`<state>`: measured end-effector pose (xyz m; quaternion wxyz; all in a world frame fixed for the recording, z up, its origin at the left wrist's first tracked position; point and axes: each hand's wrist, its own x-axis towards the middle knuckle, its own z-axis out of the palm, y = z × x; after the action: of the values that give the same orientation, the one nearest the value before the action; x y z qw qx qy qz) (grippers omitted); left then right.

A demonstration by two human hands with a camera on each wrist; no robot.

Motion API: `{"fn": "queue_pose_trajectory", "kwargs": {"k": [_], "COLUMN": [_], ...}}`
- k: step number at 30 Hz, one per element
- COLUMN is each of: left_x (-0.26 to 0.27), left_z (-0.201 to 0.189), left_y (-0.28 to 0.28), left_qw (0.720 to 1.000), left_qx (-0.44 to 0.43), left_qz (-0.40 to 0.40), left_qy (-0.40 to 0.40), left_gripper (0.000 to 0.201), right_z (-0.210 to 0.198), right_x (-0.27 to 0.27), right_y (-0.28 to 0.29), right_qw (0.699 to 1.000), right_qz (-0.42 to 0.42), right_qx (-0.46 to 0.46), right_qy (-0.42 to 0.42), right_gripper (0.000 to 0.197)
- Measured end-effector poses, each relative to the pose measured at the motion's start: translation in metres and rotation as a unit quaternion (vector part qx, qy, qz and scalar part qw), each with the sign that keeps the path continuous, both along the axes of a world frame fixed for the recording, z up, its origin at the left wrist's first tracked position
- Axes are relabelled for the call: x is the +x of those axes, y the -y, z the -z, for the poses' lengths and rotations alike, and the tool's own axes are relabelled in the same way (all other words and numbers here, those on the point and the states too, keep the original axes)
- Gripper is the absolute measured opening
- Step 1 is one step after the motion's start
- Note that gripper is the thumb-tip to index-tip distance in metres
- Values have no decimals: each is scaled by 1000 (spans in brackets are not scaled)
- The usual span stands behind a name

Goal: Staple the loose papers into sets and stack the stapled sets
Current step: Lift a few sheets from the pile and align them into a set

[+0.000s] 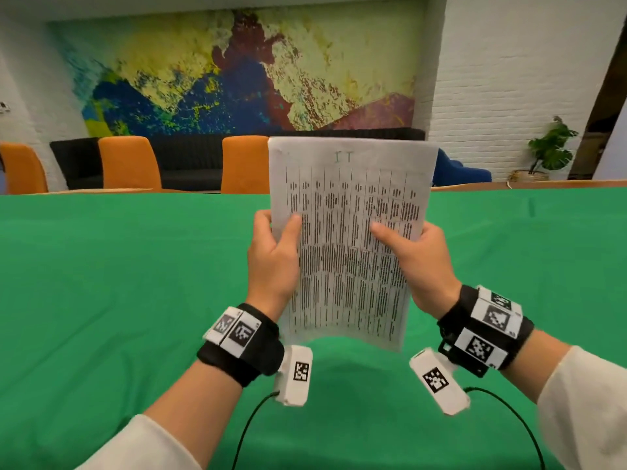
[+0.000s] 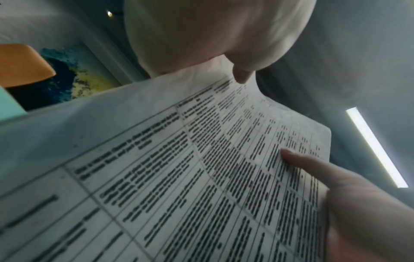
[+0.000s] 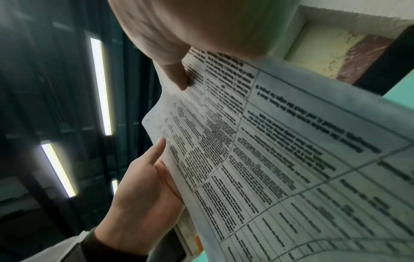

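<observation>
A set of white papers (image 1: 349,232) printed with a dense table stands upright above the green table, its lower edge curling toward me. My left hand (image 1: 281,232) grips the left edge, thumb on the front and fingers hidden behind. My right hand (image 1: 407,242) grips the right edge the same way. In the left wrist view the papers (image 2: 179,177) fill the frame under my left hand (image 2: 240,76), with the right hand (image 2: 358,203) at the lower right. The right wrist view shows the papers (image 3: 268,159), my right hand (image 3: 177,78) and my left hand (image 3: 143,186).
The green-covered table (image 1: 135,300) spreads wide on all sides under the papers. Orange chairs (image 1: 129,161) stand along its far edge, with a black sofa (image 1: 190,157) behind them. A potted plant (image 1: 549,147) stands at the far right. Thin black cables (image 1: 509,412) hang from my wrists.
</observation>
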<state>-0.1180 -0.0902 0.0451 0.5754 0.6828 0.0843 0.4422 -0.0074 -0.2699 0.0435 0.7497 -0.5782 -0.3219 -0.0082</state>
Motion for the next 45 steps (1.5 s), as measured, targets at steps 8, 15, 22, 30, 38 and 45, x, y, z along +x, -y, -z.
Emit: {"fn": "queue_pose_trajectory", "kwargs": {"k": [8, 15, 22, 30, 38, 45], "left_x": [-12, -2, -2, -10, 6, 5], "left_z": [33, 16, 51, 25, -42, -14], "left_y": [-8, -6, -1, -13, -18, -18], "left_qw": [999, 1000, 999, 1000, 996, 999], "left_qx": [2, 8, -36, 10, 43, 15], "left_qz": [24, 16, 10, 23, 34, 42], "left_qy": [-41, 16, -7, -9, 64, 28], "left_gripper": [35, 27, 14, 20, 17, 25], "right_z": [27, 14, 41, 23, -36, -14], "right_x": [3, 5, 0, 0, 8, 12], "right_y": [3, -1, 2, 9, -8, -14], "right_qw": [999, 999, 997, 999, 999, 999], "right_qz": [-23, -14, 1, -15, -32, -27], "right_qx": [-34, -17, -46, -37, -32, -44], "right_qy": [-29, -37, -54, -17, 27, -2], "right_gripper": [27, 15, 16, 21, 16, 21]}}
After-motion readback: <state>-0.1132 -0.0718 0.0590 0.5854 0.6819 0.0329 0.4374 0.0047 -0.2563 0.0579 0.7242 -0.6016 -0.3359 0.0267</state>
